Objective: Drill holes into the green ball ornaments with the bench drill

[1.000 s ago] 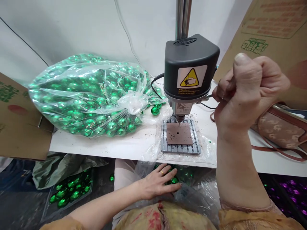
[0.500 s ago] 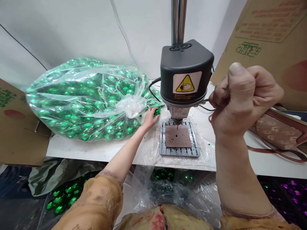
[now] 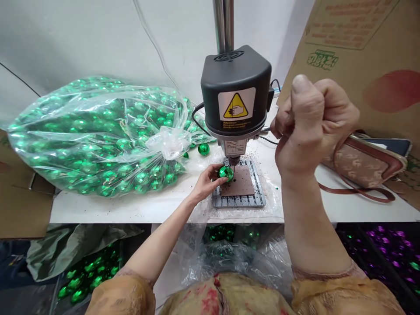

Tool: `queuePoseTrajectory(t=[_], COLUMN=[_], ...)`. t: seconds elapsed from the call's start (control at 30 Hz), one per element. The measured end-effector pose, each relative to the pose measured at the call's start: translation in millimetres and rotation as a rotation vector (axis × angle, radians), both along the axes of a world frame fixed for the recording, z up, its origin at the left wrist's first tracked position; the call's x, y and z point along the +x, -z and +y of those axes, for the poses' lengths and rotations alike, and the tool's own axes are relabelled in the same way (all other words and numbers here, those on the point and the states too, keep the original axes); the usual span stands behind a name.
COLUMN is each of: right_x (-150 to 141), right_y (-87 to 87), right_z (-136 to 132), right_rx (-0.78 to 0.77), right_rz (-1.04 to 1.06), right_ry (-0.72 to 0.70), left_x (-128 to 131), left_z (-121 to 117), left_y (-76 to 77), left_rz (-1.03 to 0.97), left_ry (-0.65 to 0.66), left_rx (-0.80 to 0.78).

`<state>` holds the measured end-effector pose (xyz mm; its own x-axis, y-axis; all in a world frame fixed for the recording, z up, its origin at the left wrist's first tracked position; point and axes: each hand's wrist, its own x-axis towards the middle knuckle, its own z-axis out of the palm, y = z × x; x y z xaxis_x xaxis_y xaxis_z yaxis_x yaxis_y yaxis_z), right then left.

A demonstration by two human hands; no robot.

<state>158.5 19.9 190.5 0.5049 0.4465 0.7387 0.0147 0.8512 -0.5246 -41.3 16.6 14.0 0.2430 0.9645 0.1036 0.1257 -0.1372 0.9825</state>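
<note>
Between the thumb and fingers of my left hand (image 3: 210, 179) is a shiny green faceted ball (image 3: 225, 173). It is held just left of the drill bit (image 3: 234, 167), over the brown board (image 3: 243, 183) on the slotted metal base plate (image 3: 259, 197). My right hand (image 3: 315, 122) is a fist around the drill press lever (image 3: 265, 130), right of the black motor housing (image 3: 236, 78) with its yellow warning label. Another green ball (image 3: 204, 149) lies loose on the white table behind my left hand.
A large knotted clear bag of green balls (image 3: 98, 135) fills the table's left side. Cardboard boxes (image 3: 354, 57) stand at both sides. A patterned purse (image 3: 364, 164) with a brown strap lies at right. Below the table edge are green balls (image 3: 88, 271) and purple balls (image 3: 390, 249).
My left hand has come from beside the bag's knot to the drill plate, bringing a green ball. My right hand keeps its grip on the lever. The view has shifted slightly to the right.
</note>
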Motion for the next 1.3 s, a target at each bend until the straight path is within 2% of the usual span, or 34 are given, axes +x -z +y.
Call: queuePoseTrajectory(t=[0.2, 0.5, 0.63, 0.77, 0.87, 1.07, 1.3], right_x=[-1.4, -3.4, -3.6, -2.9, -2.3, -2.2, -4.5], right_y=[0.3, -0.1, 0.4, 0.8, 0.9, 1.2, 11.5], right_z=[-3.1, -6.3, -5.9, -6.3, -5.8, -4.7, -4.4], right_rx=[0.003, -0.002, 0.008, 0.017, 0.013, 0.025, 0.069], right_rz=[0.002, 0.023, 0.030, 0.021, 0.024, 0.054, 0.034], right_ry=[-0.009, -0.026, -0.029, -0.032, -0.041, -0.069, 0.017], left_x=[8.8, 22.6, 30.2, 37.0, 38.6, 38.0, 40.6], left_z=[0.4, 1.6, -3.2, -6.5, -6.5, -7.8, -14.9], left_y=[-3.8, 1.8, 6.6, 8.2, 7.8, 11.7, 17.1], left_rz=[0.176, 0.260, 0.205, 0.160, 0.180, 0.205, 0.077], left_ry=[-0.021, -0.016, 0.019, -0.025, -0.053, -0.026, -0.076], left_rx=[0.115, 0.327, 0.267, 0.205, 0.237, 0.333, 0.175])
